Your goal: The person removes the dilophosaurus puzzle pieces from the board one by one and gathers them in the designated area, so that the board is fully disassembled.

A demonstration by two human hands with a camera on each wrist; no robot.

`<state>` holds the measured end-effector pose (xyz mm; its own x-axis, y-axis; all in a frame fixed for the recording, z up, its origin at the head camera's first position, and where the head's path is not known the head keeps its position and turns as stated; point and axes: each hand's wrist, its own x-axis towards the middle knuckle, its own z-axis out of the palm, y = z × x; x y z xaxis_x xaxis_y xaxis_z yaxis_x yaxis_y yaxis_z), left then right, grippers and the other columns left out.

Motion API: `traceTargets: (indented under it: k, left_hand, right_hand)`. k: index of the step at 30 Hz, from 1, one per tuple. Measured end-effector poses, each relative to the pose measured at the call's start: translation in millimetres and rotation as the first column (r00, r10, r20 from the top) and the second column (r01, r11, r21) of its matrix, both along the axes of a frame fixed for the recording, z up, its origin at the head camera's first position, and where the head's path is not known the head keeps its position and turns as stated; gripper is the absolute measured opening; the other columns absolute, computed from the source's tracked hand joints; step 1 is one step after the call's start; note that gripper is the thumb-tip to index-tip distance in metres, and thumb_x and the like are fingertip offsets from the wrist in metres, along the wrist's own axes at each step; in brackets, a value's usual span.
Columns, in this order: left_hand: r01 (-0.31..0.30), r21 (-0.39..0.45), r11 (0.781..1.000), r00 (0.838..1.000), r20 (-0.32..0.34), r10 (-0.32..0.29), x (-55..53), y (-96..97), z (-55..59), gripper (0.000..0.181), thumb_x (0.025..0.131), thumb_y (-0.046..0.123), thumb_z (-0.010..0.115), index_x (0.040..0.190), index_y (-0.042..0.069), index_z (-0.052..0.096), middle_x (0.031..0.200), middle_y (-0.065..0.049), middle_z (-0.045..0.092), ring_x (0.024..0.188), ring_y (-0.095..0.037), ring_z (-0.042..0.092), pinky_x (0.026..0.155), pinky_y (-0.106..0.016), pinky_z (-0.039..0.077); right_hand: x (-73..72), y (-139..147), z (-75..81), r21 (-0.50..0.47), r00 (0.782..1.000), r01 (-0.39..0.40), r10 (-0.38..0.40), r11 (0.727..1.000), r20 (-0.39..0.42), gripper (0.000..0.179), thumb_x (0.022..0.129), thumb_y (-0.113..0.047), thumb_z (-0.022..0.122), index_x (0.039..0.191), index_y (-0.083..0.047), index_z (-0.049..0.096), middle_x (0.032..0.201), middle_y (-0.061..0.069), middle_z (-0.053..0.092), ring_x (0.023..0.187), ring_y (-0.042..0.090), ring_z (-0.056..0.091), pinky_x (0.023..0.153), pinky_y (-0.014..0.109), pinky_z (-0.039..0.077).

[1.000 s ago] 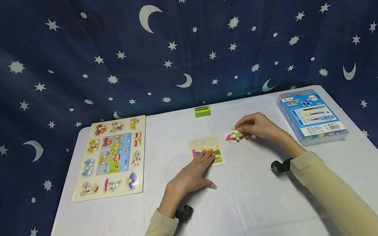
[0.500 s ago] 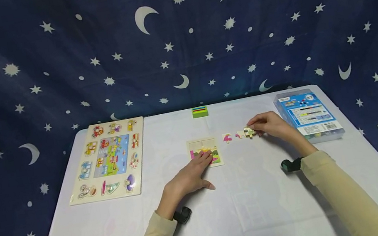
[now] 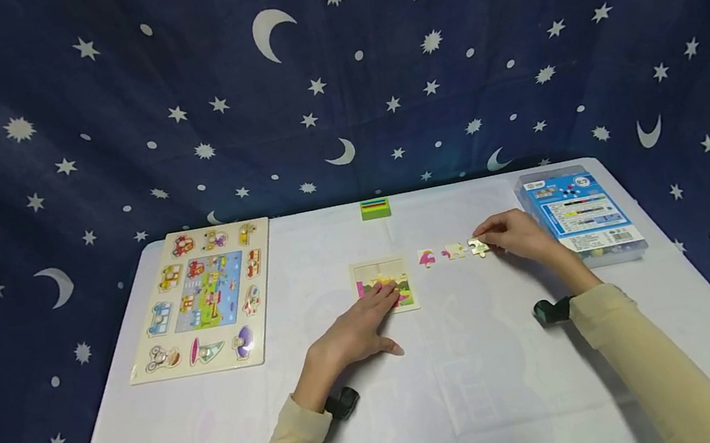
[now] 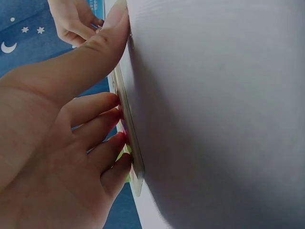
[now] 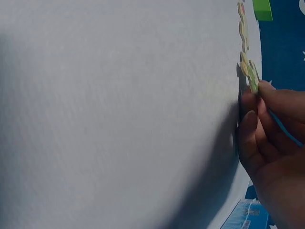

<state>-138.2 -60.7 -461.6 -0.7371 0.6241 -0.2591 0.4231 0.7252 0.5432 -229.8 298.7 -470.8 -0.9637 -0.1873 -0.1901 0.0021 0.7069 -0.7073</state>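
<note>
My left hand (image 3: 356, 330) lies over the small wooden puzzle board (image 3: 371, 271), its fingertips on the pink, yellow and green picture. In the left wrist view, those fingertips rest along the edge of the board (image 4: 135, 164), thumb held apart. My right hand (image 3: 516, 235) pinches a yellow-green jigsaw piece (image 3: 478, 247) between thumb and fingers, close over the table. Seen from the right wrist, the piece (image 5: 253, 76) is tilted, with its lower part near the cloth. To its left lie a pink jigsaw piece (image 3: 426, 259) and a pale yellow one (image 3: 454, 252), in a row.
A large wooden vehicle puzzle (image 3: 255, 342) lies at the left of the white table (image 3: 443, 396). A small green box (image 3: 375, 209) sits at the back edge. At the right is a clear plastic case with a blue label (image 3: 582, 213). A starry blue cloth (image 3: 333, 98) hangs behind.
My right hand has moved right with the yellow-green jigsaw piece, leaving the pink and pale yellow pieces spread in a row. My left hand stays on the board.
</note>
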Motion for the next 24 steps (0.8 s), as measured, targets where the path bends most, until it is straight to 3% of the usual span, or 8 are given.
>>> traceTargets:
  k: [9, 16, 24]
  left_hand:
    - [0.006, -0.006, 1.0, 1.0, -0.011, -0.007, 4.3, -2.2, 0.5, 0.095, 0.086, 0.03, 0.083, 0.162, 0.009, 0.031, 0.173, -0.005, 0.018, 0.161, -0.025, 0.012, 0.128, -0.046, 0.022]
    - [0.015, -0.017, 1.0, 0.999, -0.035, -0.016, 11.2, -3.5, 0.9, 0.089, 0.091, 0.03, 0.078, 0.162, 0.007, 0.031, 0.172, -0.006, 0.019, 0.161, -0.025, 0.012, 0.128, -0.044, 0.023]
    - [0.031, -0.037, 0.999, 0.997, -0.066, -0.033, 19.4, -2.4, 1.0, 0.081, 0.097, 0.03, 0.071, 0.162, 0.007, 0.03, 0.171, -0.008, 0.022, 0.16, -0.026, 0.018, 0.127, -0.044, 0.025]
  right_hand:
    - [1.4, -10.9, 0.7, 0.088, 0.995, -0.003, 0.011, 0.996, -0.094, 0.02, 0.1, -0.01, 0.065, 0.112, 0.0, 0.076, 0.114, 0.021, 0.071, 0.075, 0.017, 0.06, 0.061, 0.025, 0.052]
    - [7.9, -28.0, 4.5, 0.035, 0.993, -0.012, 0.016, 0.999, -0.117, 0.02, 0.1, -0.01, 0.065, 0.113, 0.002, 0.075, 0.114, 0.022, 0.069, 0.074, 0.018, 0.061, 0.058, 0.025, 0.052]
    - [12.8, -56.8, 8.3, 0.023, 0.982, -0.07, 0.073, 0.997, -0.173, 0.018, 0.099, -0.01, 0.068, 0.112, -0.001, 0.077, 0.115, 0.018, 0.072, 0.084, 0.023, 0.064, 0.062, 0.026, 0.052]
